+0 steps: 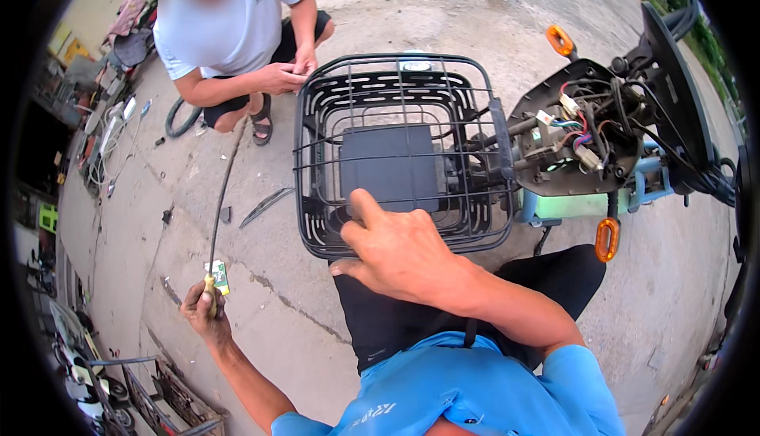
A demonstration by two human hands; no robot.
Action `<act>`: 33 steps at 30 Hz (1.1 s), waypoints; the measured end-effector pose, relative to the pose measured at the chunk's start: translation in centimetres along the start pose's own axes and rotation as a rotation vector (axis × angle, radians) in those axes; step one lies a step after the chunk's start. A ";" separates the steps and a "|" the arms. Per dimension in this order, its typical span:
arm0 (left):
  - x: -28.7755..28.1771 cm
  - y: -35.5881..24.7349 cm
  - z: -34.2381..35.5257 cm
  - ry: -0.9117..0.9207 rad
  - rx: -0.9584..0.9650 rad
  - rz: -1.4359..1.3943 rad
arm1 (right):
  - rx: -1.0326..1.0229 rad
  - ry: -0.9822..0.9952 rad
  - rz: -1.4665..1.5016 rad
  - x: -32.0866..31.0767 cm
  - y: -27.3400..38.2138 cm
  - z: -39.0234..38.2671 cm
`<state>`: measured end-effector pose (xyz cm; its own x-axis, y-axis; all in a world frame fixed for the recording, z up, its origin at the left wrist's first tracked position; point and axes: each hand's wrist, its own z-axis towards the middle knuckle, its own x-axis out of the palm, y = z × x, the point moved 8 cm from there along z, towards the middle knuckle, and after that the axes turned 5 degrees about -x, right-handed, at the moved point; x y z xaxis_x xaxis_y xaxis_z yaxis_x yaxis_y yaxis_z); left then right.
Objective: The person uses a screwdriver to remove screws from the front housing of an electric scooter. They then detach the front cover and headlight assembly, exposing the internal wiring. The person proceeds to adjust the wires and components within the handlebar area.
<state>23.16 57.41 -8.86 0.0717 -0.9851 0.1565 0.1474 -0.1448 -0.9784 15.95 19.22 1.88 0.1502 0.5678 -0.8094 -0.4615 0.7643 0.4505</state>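
Note:
My left hand (207,309) is closed around the yellowish handle of a long screwdriver (223,191), whose thin dark shaft points up and away from me. Over the near side of a black wire basket (396,252) hangs my right hand (404,250), its index finger stretched forward and its thumb apart. I see nothing held in it; whether it touches the basket is hard to tell. Inside the basket, behind the wire lid, shows a dark flat panel (388,163). Right of the basket, an opened scooter front (586,131) exposes connectors and coloured wires.
Across from me a person in a white shirt (229,24) squats, hands together beside the basket. Orange indicators (560,40) stick out from the scooter. On the concrete lie a black strip (267,206), a green-yellow packet (218,278) and a tyre (184,118). A metal frame (162,396) stands lower left.

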 end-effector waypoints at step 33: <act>24.8 0.1 4.8 0.463 -0.316 -0.125 | 0.130 0.057 -0.085 0.3 -0.6 0.3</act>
<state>29.65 33.45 -4.46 -0.3776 -0.8865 0.2675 -0.1797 -0.2132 -0.9603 16.56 19.02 1.48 0.1326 0.4840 -0.8649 -0.3321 0.8439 0.4213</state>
